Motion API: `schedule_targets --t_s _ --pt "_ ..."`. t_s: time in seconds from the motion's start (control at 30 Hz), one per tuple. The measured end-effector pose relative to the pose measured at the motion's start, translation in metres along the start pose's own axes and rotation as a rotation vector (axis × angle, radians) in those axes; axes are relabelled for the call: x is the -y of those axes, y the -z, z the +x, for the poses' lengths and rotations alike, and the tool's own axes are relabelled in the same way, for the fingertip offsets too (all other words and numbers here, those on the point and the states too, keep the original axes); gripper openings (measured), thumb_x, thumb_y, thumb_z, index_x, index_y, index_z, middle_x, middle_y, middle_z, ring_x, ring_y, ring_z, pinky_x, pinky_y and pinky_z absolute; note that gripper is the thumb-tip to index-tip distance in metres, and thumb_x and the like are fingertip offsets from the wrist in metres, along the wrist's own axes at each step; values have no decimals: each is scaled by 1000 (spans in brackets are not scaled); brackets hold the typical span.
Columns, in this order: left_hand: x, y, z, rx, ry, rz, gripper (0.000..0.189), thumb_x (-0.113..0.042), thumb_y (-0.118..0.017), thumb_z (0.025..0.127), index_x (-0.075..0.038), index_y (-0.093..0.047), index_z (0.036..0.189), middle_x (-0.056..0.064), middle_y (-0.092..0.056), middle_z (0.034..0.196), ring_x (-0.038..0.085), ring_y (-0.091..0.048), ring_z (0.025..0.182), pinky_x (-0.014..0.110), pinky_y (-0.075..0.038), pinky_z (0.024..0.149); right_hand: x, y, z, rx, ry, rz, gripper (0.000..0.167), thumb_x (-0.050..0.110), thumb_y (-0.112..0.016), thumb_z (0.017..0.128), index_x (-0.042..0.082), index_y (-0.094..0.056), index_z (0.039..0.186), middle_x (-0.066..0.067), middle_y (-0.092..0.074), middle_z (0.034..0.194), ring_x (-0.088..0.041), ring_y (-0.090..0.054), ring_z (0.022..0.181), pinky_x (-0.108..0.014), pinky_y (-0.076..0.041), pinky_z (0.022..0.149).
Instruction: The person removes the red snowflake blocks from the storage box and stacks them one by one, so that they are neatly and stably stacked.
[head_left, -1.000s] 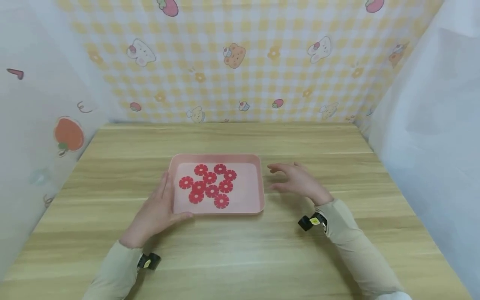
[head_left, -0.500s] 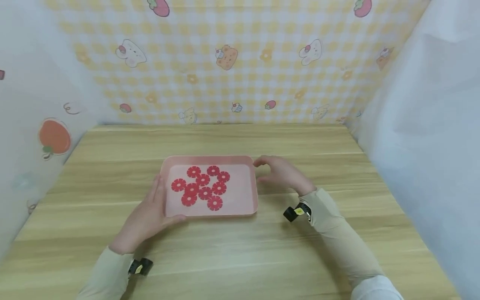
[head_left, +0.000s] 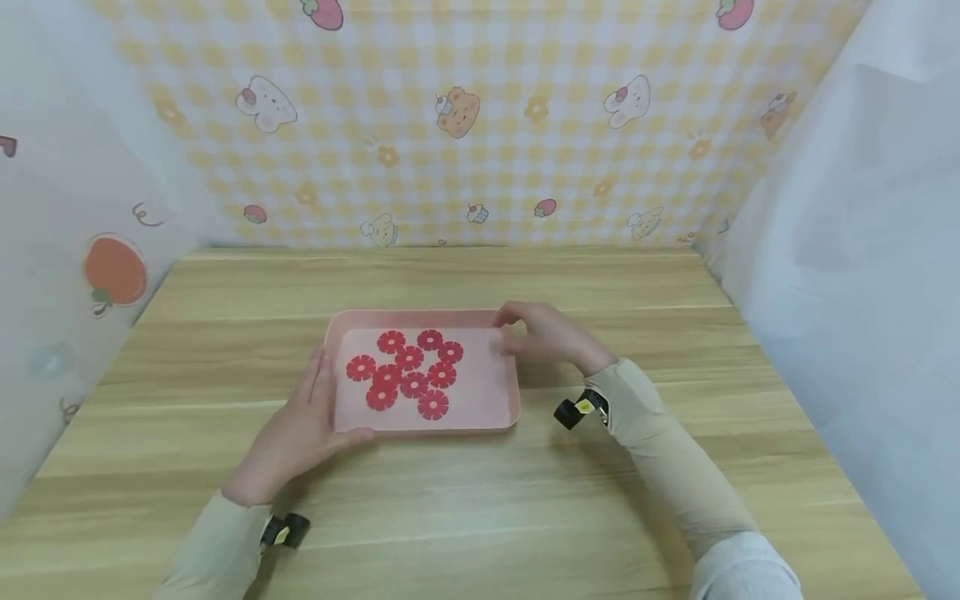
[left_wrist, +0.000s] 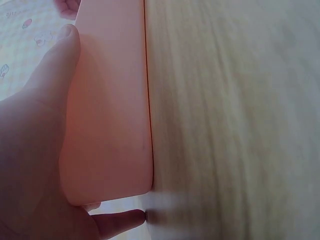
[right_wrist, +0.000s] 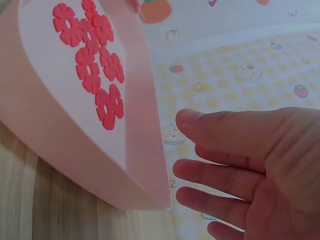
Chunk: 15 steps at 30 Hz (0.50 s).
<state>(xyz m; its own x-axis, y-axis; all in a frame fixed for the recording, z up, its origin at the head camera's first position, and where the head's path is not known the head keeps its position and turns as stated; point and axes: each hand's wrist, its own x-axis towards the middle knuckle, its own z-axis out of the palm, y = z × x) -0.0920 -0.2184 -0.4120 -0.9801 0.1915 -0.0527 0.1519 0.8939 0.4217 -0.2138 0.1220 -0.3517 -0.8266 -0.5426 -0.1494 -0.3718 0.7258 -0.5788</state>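
A shallow pink tray (head_left: 491,387) lies on the wooden table. Several red notched plastic discs (head_left: 432,405) are inside, mostly left and centre, some overlapping. My left hand (head_left: 292,442) rests against the tray's front-left corner, thumb along the front wall and straight fingers along the left side. In the left wrist view, its thumb (left_wrist: 60,60) lies on the tray's outer wall (left_wrist: 110,110). My right hand (head_left: 551,337) is at the back-right corner, slightly blurred, its bent fingertips overlapping the rim. Nothing shows between the loosely spread fingers (right_wrist: 215,177) in the right wrist view.
A wooden table (head_left: 450,517) extends around the tray. Behind it hangs a yellow checked cloth (head_left: 420,183) with cartoon prints. Pale sheets border the left side (head_left: 52,333) and right side (head_left: 847,275). Each wrist wears a small black camera (head_left: 573,411).
My right hand has moved left from beside the tray to its back-right rim. The left hand stays at the tray's left corner, and the discs keep their places. The head view has shifted slightly.
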Motion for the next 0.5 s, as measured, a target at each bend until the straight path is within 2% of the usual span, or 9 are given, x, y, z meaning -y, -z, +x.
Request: schedule_targets --t_s 0.23,0.37,0.5 --pt "1 0 1 -10 -7 10 130 -71 -68 69 4 1 151 26 3 157 49 -16 140 61 -42 95 11 -3 20 45 -19 76 35 23 -71 86 9 -61 116 -11 -62 121 -30 -58 112 -43 -50 93" --pt "1 -1 0 -9 -6 10 129 -70 -68 70 4 0 151 26 2 157 49 -16 141 61 -44 94 17 -8 28 45 -38 65 30 23 -72 86 13 -61 113 -6 -63 119 -25 -58 111 -40 -51 93" --pt "0 0 -1 -7 0 13 128 -70 -69 70 4 -2 151 26 0 157 48 -15 141 60 -44 94 21 -13 34 41 -18 74 28 21 -72 85 14 -61 110 -5 -64 116 -21 -58 108 -39 -50 93"
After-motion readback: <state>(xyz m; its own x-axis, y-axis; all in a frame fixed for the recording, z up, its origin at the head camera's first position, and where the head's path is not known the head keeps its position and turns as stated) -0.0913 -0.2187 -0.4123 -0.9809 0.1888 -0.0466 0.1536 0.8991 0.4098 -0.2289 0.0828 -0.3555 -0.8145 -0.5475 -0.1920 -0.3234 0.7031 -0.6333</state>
